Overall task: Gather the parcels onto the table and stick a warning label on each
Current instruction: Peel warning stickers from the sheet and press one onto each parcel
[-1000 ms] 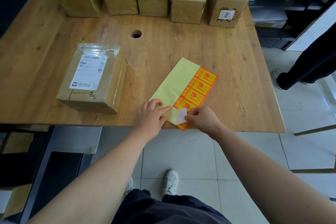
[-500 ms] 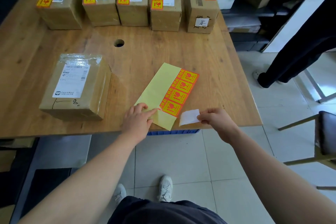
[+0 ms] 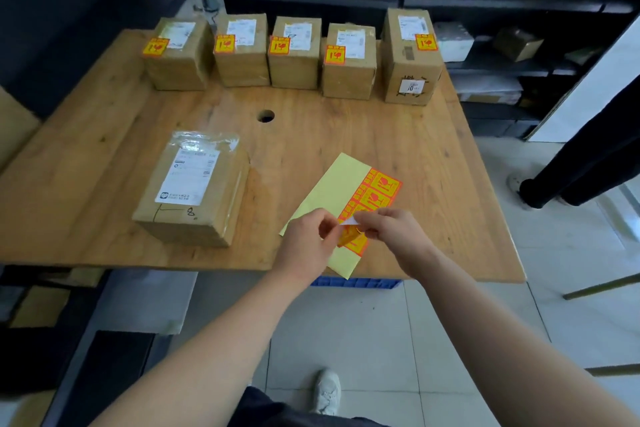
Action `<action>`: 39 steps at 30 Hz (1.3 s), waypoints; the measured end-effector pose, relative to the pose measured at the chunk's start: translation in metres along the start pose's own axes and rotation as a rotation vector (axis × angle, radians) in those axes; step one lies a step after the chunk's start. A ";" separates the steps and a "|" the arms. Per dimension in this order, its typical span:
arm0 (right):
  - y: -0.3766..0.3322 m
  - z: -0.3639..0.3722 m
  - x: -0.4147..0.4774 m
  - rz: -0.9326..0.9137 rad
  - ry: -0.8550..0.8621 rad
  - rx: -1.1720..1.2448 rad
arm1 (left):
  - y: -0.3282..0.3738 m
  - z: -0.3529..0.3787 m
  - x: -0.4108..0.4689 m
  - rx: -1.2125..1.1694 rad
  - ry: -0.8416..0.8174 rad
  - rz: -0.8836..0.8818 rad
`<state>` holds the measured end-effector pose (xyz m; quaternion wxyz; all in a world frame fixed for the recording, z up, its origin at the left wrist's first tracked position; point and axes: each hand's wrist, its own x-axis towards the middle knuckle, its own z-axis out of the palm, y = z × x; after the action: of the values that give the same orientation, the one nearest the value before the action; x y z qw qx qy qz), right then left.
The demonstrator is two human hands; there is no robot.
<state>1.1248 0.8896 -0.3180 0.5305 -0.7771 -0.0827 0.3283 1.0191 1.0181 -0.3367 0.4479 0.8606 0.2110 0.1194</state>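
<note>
Hands first: my right hand (image 3: pixel 394 232) is pinching a peeled label (image 3: pixel 349 230) between thumb and fingertips. It's curling, white back showing on top and orange face underneath. My left hand (image 3: pixel 304 241) has thumb and forefinger curled in on the same label from the 9 o'clock side, so both hands are gripping it, just above the sticker sheet (image 3: pixel 341 184).

That sheet lies slanted on the table (image 3: pixel 433 156), down at 6 o'clock by the near edge, with its bottom corner poking over the edge. Most of it is bare yellow backing. The unused stickers (image 3: pixel 379 189) run down its 3 o'clock side.

At 9 o'clock from the sheet, well apart from my hands, sits the near parcel (image 3: pixel 192 187). It's brown card under clear tape and has only a white shipping slip on top, plus a scribbled mark near its front edge.

Up at 12 o'clock, along the far edge, there's the row of five parcels (image 3: pixel 294 62), each with a warning sticker (image 3: pixel 279 45) on its top. The one furthest toward 3 o'clock is the tallest.

Other stuff: a round hole (image 3: pixel 266 115) in the tabletop between the row and the near parcel, a blue crate (image 3: pixel 356 282) peeking out under the near edge, cluttered shelves (image 3: pixel 485 0) behind the table, someone's dark trouser leg (image 3: pixel 588 156) at 3 o'clock, and my own shoe (image 3: pixel 327 390) on the tiles.
</note>
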 end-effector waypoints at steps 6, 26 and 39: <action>-0.027 0.047 0.003 -0.097 -0.092 -0.136 | -0.016 -0.052 0.006 -0.151 0.151 -0.182; -0.089 0.244 0.022 -0.203 -0.074 -0.073 | -0.142 -0.226 0.015 -0.288 0.120 -0.259; -0.094 0.286 0.029 -0.183 0.021 -0.252 | -0.175 -0.263 0.032 -0.332 0.021 -0.271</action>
<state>0.9971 1.1634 -0.3112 0.4574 -0.8302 -0.1879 0.2574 0.8988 1.3120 -0.3295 0.5933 0.7374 0.3069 0.1001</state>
